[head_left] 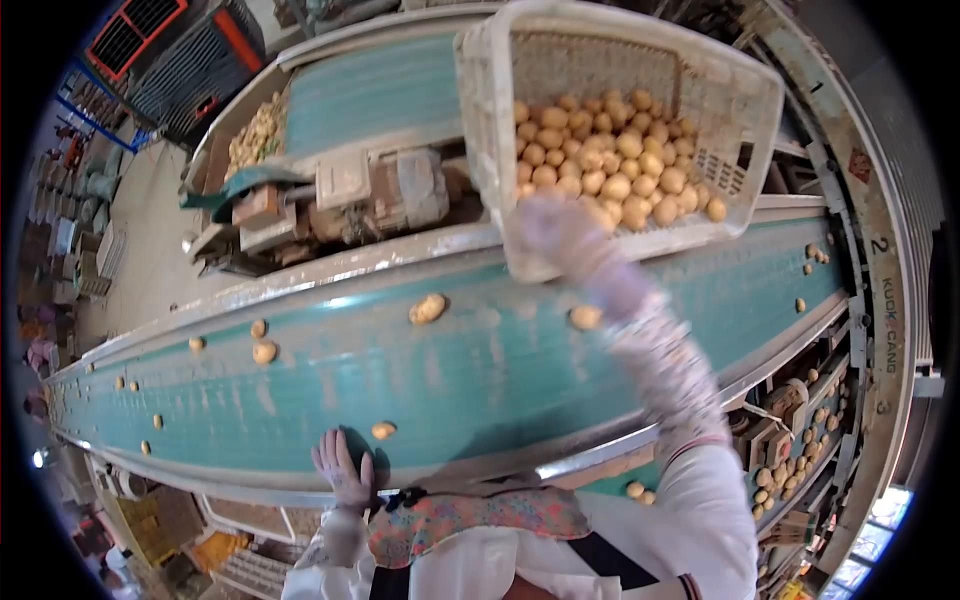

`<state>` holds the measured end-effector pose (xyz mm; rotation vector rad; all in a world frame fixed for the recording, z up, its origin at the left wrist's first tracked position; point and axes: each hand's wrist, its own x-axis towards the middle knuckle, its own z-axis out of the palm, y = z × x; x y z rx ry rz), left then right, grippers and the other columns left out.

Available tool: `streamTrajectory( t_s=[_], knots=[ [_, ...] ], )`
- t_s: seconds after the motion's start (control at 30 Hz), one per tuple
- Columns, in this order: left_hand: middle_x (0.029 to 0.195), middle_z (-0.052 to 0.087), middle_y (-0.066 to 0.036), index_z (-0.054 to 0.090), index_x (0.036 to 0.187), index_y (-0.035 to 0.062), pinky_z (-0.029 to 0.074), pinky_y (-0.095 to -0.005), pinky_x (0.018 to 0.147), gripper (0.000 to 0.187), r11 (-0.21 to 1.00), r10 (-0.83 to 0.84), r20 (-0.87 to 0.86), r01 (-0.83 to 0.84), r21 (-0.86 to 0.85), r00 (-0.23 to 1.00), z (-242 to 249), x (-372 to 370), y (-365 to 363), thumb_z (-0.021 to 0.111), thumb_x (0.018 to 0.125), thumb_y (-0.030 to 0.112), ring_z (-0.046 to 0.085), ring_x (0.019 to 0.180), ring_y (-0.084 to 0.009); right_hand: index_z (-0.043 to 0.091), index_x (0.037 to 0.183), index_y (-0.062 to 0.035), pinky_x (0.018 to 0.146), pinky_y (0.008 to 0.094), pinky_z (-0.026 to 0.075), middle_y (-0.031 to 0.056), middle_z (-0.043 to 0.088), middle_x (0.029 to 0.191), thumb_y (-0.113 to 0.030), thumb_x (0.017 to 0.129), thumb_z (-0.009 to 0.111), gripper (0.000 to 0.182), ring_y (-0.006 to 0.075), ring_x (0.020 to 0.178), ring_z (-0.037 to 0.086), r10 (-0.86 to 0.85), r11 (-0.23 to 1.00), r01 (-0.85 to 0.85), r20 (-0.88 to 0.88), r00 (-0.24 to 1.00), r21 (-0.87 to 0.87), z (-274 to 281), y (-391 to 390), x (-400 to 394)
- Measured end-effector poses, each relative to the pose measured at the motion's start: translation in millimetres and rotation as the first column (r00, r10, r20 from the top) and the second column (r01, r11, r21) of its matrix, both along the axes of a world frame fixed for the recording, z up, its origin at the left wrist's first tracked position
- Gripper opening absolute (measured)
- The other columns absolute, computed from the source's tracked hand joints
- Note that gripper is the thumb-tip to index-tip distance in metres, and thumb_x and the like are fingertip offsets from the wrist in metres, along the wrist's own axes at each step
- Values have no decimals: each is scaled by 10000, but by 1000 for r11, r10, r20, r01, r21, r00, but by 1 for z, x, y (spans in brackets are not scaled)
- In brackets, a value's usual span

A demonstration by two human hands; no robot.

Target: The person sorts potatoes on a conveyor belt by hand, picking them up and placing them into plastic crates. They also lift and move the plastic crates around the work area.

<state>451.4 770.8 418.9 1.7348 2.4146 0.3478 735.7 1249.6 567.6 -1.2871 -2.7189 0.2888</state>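
Observation:
My right hand (pixel 560 232), blurred by motion, is at the near left corner of a white plastic crate (pixel 645 248) that holds many potatoes (pixel 610 165). Whether its fingers hold anything cannot be made out. My left hand (pixel 343 468) lies at the near edge of the green conveyor belt (pixel 330 400), fingers spread, holding nothing. Just right of its fingers is a single potato (pixel 383 430). A larger potato (pixel 427 308) lies farther up the belt, and another potato (pixel 585 317) is beside my right forearm.
Behind the belt stand a motor (pixel 405 190) and a second green belt (pixel 375 95). A metal frame (pixel 885 250) rises at the right. Several potatoes (pixel 790 470) lie on a lower level at the right. Stacked crates (pixel 250 570) stand at the lower left.

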Motion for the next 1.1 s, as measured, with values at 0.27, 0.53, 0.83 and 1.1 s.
streamTrajectory(
  t_s=[0.27, 0.53, 0.83, 1.1],
  knots=[
    [1466, 446, -239, 410, 1464, -22, 195, -625, 1157, 731, 997, 44, -9, -44, 56, 999, 11, 16, -4, 655, 877, 337, 378, 1393, -428, 615, 1347, -129, 1078, 480, 433, 154, 631, 1336, -370, 823, 740, 591, 369, 1240, 580, -475, 869, 425, 180, 862, 254, 203, 167, 10],
    [1465, 455, -233, 431, 1438, -24, 208, -610, 1159, 745, 994, 53, 113, -63, 84, 992, 0, -18, -23, 697, 838, 327, 386, 1387, -418, 728, 1192, -295, 900, 390, 544, 83, 733, 1139, -416, 785, 795, 429, 282, 1052, 693, -400, 600, 478, -277, 874, 642, 93, 58, 66],
    [1407, 493, -232, 475, 1402, -17, 230, -590, 1145, 732, 988, -27, 291, -19, 153, 956, 3, -45, -43, 718, 810, 340, 424, 1354, -407, 748, 1159, -121, 906, 363, 534, 71, 758, 1118, -74, 804, 728, 358, 243, 1019, 719, 127, 417, 236, -314, 941, 878, 60, -72, 99],
    [1469, 434, -261, 451, 1450, 35, 216, -594, 1164, 720, 894, -41, 151, -31, 446, 988, 6, -89, 38, 674, 865, 391, 365, 1388, -451, 694, 1285, -134, 950, 346, 531, 99, 734, 1187, -104, 804, 774, 489, 230, 1066, 691, -96, 595, 313, -322, 942, 740, 64, -94, 113]
  ],
)
